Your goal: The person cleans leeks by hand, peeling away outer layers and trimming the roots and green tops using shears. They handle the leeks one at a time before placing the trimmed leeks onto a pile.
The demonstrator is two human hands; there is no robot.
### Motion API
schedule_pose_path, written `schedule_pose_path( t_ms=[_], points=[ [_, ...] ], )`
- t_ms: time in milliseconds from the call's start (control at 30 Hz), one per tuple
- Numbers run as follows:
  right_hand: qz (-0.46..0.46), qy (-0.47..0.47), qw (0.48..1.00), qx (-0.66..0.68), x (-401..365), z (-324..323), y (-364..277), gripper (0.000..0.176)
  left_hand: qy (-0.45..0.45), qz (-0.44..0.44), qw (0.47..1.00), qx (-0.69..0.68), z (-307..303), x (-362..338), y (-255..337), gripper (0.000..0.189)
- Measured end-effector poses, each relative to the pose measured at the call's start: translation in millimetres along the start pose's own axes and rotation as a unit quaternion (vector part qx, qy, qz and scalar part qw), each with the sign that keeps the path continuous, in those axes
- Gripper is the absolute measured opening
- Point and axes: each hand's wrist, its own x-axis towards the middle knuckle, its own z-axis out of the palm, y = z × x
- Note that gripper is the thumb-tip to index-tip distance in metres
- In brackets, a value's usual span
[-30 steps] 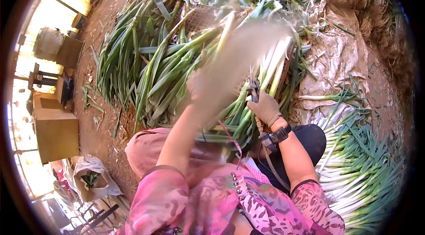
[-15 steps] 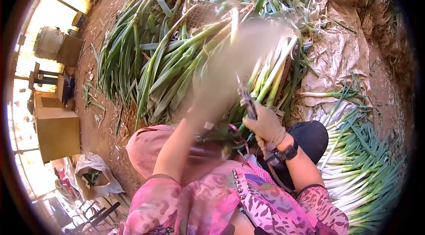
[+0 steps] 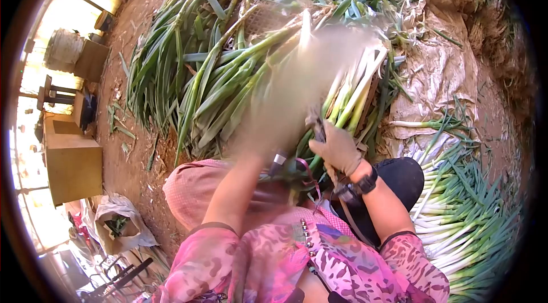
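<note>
— Gripping what w/ yr right hand [image 3: 338, 148]?
— Small dark cutter [image 3: 315, 126]. The gloved grip is closed round its handle. The tip points up & away from me, right against the stalks of the leek bunch [image 3: 348, 95].
— And the left hand [image 3: 268, 132]?
— Just a blur, raised in front of the bunch, btwn me & the stalks. Can't tell if that grip is open or closed, or what's in it.
— Where's the bunch?
— Straight ahead, past my lap. Pale ends point away to the right, green tops fan down to the left. A mesh crate [image 3: 264, 17] shows at its far end.
— Anything else nr you?
— Trimmed pile [image 3: 462, 211] on my right, on the ground just beside my knee, white ends toward me. Crumpled sack [image 3: 436, 69] beyond it. Watch [image 3: 363, 180] on my right wrist. Well apart on the left there's a cardboard box [image 3: 71, 163] & a white bag [image 3: 117, 226] w/ green scraps inside, both on the dirt floor [image 3: 128, 149].
</note>
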Motion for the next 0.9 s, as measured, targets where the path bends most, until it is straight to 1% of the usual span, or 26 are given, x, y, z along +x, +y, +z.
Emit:
schedule_pose_path(
  t_ms=[67, 100, 133, 167, 200, 233, 300, 400, 433, 500, 533, 600, 633, 700, 733, 767, 833, 867, 900],
  points=[
    [0.006, 0.002, 1.0, -0.018, -13, 7, 3, 0.051, 0.045, -0.017, 0.996, -0.072, 8, 12, -12, 0.072],
    [0.015, 0.01, 1.0, -0.024, -18, 9, 5, 0.052, 0.033, -0.035, 0.995, -0.085, 8, 16, -14, 0.067],
    [0.025, 0.02, 0.999, -0.028, -21, 9, 7, 0.053, 0.054, -0.015, 0.998, 0.016, 12, 18, -16, 0.065],
    [0.042, 0.021, 0.999, -0.018, -20, 5, 7, 0.055, 0.074, 0.006, 0.99, 0.118, 18, 18, -19, 0.063],
    [0.045, 0.029, 0.998, -0.016, -18, 4, 10, 0.056, 0.095, 0.029, 0.971, 0.219, 24, 19, -20, 0.061],
    [0.047, 0.036, 0.998, -0.014, -15, 5, 15, 0.056, 0.126, -0.014, 0.958, 0.259, 28, 0, 7, 0.057],
    [0.057, 0.043, 0.997, -0.012, -10, 4, 17, 0.056, 0.214, 0.153, 0.917, 0.301, 27, -14, 29, 0.054],
    [0.087, 0.04, 0.995, 0.0, 3, 0, 20, 0.055, 0.193, 0.236, 0.918, 0.252, 35, -28, 58, 0.048],
    [0.078, 0.051, 0.996, -0.004, 9, -2, 20, 0.054, 0.176, 0.221, 0.935, 0.213, 42, -31, 68, 0.048],
    [0.06, 0.075, 0.995, -0.011, 21, -7, 18, 0.052, 0.062, 0.187, 0.956, 0.217, 33, -42, 97, 0.05],
    [0.058, 0.089, 0.994, 0.025, 27, -11, 18, 0.051, 0.005, 0.168, 0.961, 0.219, 27, -51, 117, 0.052],
    [0.054, 0.115, 0.987, 0.099, 34, -20, 15, 0.049, -0.048, 0.178, 0.977, 0.104, 39, -23, 80, 0.051],
    [0.052, 0.139, 0.984, 0.099, 33, -25, 9, 0.049, -0.073, 0.182, 0.979, 0.048, 40, -14, 70, 0.051],
    [0.077, 0.096, 0.991, 0.059, 34, -27, 10, 0.05, -0.081, 0.205, 0.97, 0.098, 45, -12, 39, 0.055],
    [0.09, 0.071, 0.993, 0.038, 34, -28, 12, 0.051, -0.092, 0.198, 0.971, 0.101, 45, -25, 39, 0.056],
    [0.099, 0.079, 0.992, 0.01, 38, -18, 28, 0.051, -0.103, 0.192, 0.97, 0.104, 45, -37, 39, 0.056],
    [0.107, 0.114, 0.987, -0.022, 39, -15, 38, 0.049, -0.122, 0.141, 0.975, 0.124, 39, -51, 65, 0.054],
    [0.11, 0.13, 0.985, -0.037, 38, -13, 39, 0.048, -0.13, 0.114, 0.976, 0.133, 37, -53, 68, 0.053],
    [0.099, 0.128, 0.986, -0.024, 32, -15, 32, 0.047, -0.052, 0.167, 0.976, 0.133, 40, -50, 63, 0.053]
  ],
)
